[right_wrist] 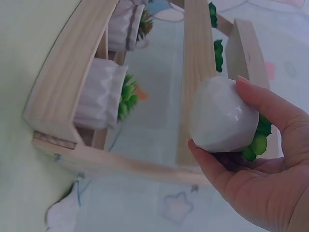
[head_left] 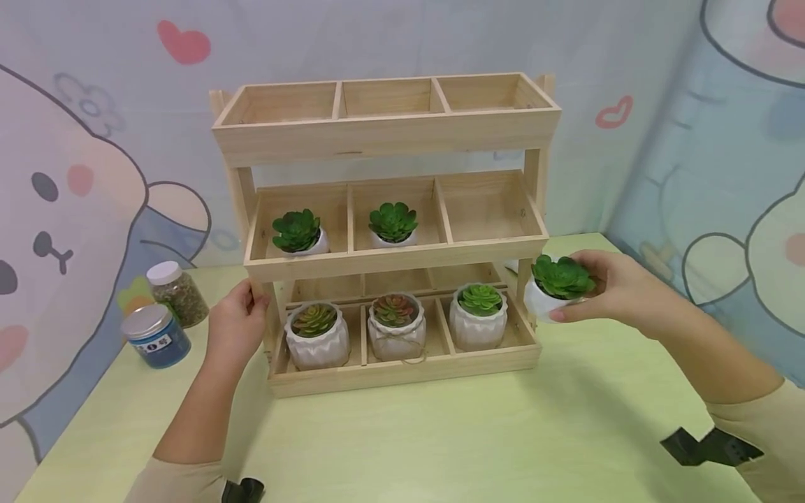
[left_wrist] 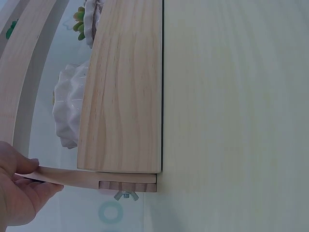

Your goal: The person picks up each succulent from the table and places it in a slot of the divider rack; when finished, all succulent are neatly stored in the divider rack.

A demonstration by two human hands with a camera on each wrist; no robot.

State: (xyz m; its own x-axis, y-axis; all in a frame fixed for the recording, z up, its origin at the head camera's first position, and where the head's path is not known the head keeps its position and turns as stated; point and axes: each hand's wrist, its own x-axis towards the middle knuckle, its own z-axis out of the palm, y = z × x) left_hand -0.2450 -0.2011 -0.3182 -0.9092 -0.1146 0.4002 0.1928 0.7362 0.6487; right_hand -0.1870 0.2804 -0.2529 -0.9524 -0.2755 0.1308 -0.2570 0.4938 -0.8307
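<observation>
My right hand (head_left: pixel 613 290) holds a small white pot with a green succulent (head_left: pixel 562 278) beside the right end of the wooden rack's middle tier. In the right wrist view, thumb and fingers grip the faceted white pot (right_wrist: pixel 224 116). My left hand (head_left: pixel 237 321) pinches the left upright of the three-tier wooden rack (head_left: pixel 402 251); the left wrist view shows the thumb and fingers around that wooden leg (left_wrist: pixel 72 177). Two potted green succulents sit in the middle tier's left (head_left: pixel 300 232) and centre (head_left: pixel 393 225) compartments; its right compartment holds nothing. The top tier's compartments show no pots.
Three larger white pots with succulents, left (head_left: pixel 317 337), centre (head_left: pixel 397 327) and right (head_left: pixel 479 318), fill the bottom tier. A blue jar (head_left: pixel 156 337) and a white-lidded jar (head_left: pixel 177 295) stand left of the rack. A patterned curtain (head_left: pixel 402 35) hangs behind the table (head_left: pixel 415 440).
</observation>
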